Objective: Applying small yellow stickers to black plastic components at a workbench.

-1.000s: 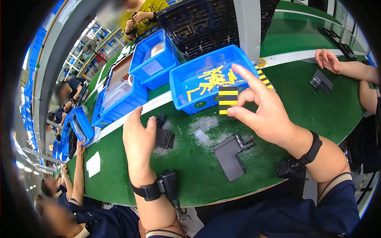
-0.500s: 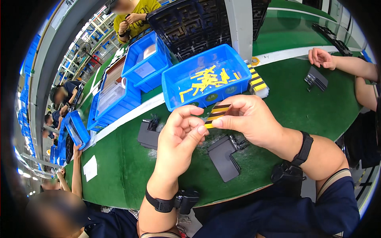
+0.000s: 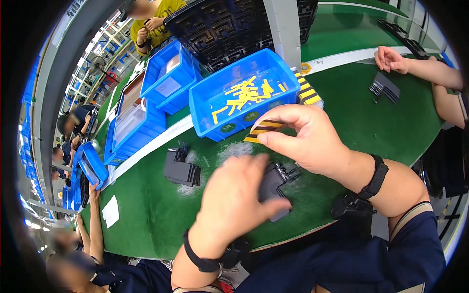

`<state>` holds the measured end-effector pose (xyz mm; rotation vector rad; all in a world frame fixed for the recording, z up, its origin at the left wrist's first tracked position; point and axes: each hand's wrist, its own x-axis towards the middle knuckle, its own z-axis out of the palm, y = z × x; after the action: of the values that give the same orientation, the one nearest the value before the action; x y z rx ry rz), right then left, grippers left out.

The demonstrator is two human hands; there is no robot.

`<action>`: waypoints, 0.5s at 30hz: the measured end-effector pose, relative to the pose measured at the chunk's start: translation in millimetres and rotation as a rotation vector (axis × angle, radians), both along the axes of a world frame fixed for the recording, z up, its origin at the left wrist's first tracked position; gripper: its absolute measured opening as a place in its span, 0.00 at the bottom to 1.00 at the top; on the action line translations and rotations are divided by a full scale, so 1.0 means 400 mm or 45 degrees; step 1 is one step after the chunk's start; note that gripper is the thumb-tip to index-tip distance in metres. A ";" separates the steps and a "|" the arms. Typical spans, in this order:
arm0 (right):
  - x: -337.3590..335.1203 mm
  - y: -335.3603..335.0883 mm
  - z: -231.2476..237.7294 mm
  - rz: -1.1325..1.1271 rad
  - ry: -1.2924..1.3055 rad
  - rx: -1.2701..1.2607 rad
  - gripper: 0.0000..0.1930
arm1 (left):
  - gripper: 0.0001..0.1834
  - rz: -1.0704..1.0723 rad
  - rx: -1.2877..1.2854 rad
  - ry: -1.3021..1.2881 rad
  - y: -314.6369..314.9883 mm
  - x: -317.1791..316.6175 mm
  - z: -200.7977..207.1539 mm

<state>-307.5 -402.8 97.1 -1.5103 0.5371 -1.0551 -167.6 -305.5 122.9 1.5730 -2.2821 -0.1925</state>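
Observation:
My right hand (image 3: 310, 139) pinches a yellow-and-black striped piece (image 3: 265, 130) between thumb and fingers, in front of the blue bin. Lower and to the left, my left hand (image 3: 234, 198) is blurred by motion, thumb stretched out from the fingers, with nothing seen in it. It passes over a dark flat L-shaped part (image 3: 273, 183) with a small black fitting at its upper corner and partly hides it. Whether the hand touches this part I cannot tell. Several similar dark flat parts (image 3: 180, 168) lie stacked to the left on the green tabletop (image 3: 146, 215).
Yellow strips lie in the blue bin (image 3: 222, 128), with a striped stack (image 3: 307, 90) beside it. More blue bins (image 3: 171, 83) stand to the left. A grey post (image 3: 283, 34) rises behind. At right, a co-worker's hand (image 3: 391, 60) is near dark parts (image 3: 386, 89).
My left hand has left the striped piece and moved down over the dark L-shaped part. My right hand keeps the piece. The view has shifted slightly.

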 end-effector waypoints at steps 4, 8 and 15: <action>-0.004 -0.012 0.003 -0.110 0.096 -0.370 0.09 | 0.44 0.039 0.230 -0.197 0.017 -0.037 0.008; -0.008 -0.011 0.013 -0.140 0.112 -0.543 0.08 | 0.36 -0.027 0.112 -0.077 0.009 -0.021 0.001; -0.014 0.014 0.030 -0.145 0.114 -0.475 0.06 | 0.13 0.203 0.532 0.926 -0.003 0.015 -0.036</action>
<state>-313.2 -397.2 109.1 -1.8786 0.5127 -1.2291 -161.5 -306.5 108.4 1.5133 -1.5987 -1.0615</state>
